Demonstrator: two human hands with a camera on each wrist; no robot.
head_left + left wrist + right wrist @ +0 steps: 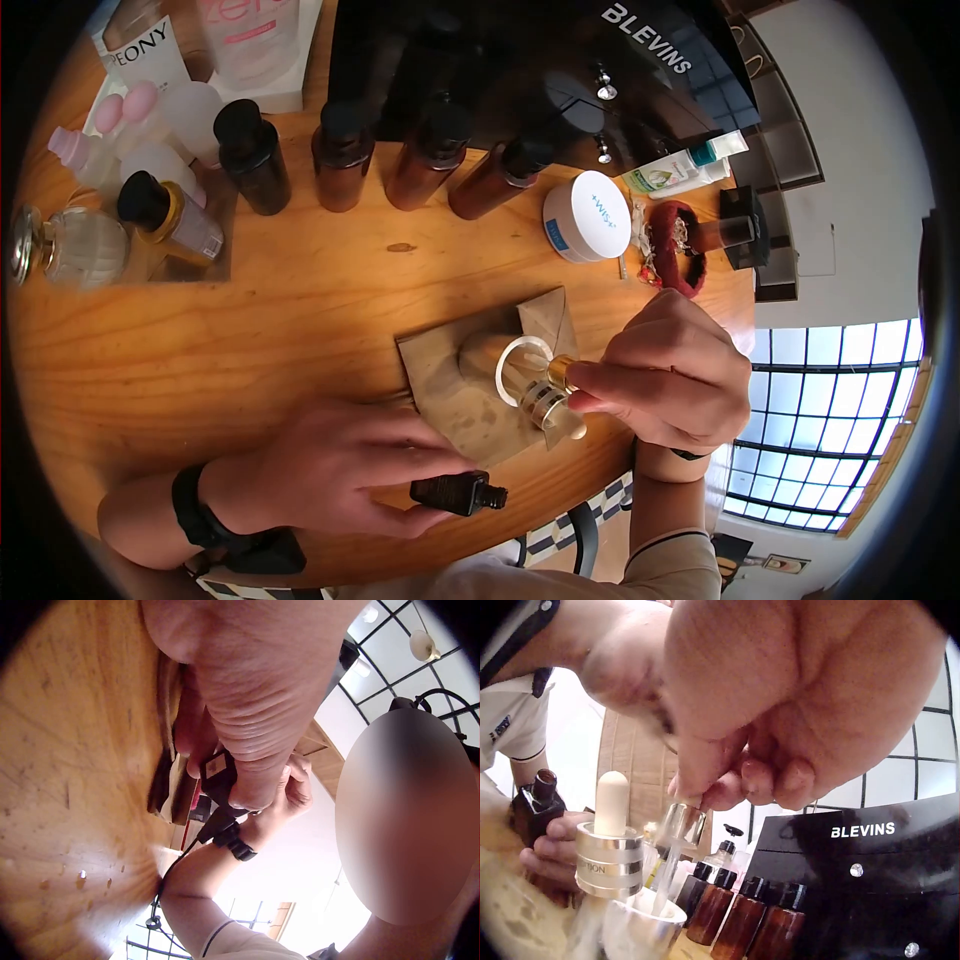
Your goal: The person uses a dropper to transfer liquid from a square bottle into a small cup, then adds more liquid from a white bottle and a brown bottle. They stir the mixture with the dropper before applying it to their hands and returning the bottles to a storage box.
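A person's two bare hands work apart over a wooden tabletop (300,340). The clearest risk, I judge, is a knock at the centre of the frame: the creased brown paper (440,405) makes an uneven base, so a nudge from the right hand (680,375) could tip the white-rimmed cup (500,370) or the banded dropper bottle (545,402) close beside it. At lower centre, the left hand (350,465) grips a small dark bottle (450,493), uncapped and leaning in the head view; more tilt might spill whatever it holds, though its contents cannot be seen. The right hand pinches a gold-collared dropper (561,372) over the cup, where a stray squeeze could send drops onto the paper. As for materials, the table is smooth, honey-coloured wood with a visible knot. Across the top stands a glossy black drawer box (430,60) with round, sparkling knobs. Below it, shiny amber bottles (343,175) with black tops stand in a row; to their right sits a squat, round white tub (598,215). The paper is matt and blotched, the dark bottle square-shouldered, the dropper slim clear glass under shiny metal.
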